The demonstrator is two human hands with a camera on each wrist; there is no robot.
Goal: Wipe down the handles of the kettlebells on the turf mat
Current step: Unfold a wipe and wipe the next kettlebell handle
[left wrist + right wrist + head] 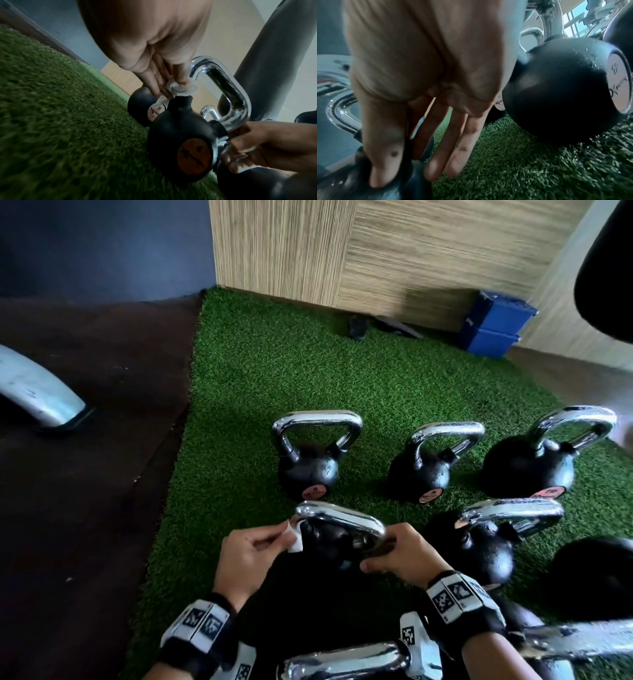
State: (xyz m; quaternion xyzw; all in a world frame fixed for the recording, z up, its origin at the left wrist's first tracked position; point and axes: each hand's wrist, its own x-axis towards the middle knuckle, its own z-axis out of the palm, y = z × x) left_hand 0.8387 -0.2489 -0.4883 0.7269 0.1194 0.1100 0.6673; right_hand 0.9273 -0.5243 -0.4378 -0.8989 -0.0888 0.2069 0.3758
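The small black kettlebell (pixel 329 546) sits on the turf mat (pixel 260 378), near side, between both hands. Left hand (pixel 251 556) pinches a white wipe (pixel 295 537) against the left end of its chrome handle (pixel 342 520). Right hand (pixel 402 553) grips the handle's right end. More kettlebells (pixel 308 460) stand farther back.

Two hands: left hand (pixel 251 556), right hand (pixel 406 553). One white wipe (pixel 295 537). One turf mat (pixel 308 378). At least five black kettlebells with chrome handles stand in plain view: three in the far row (pixel 308 470) (pixel 423 474) (pixel 529 467), two nearer (pixel 334 542) (pixel 486 546); more at the edges are cut off. Two blue boxes (pixel 495 325), stacked.
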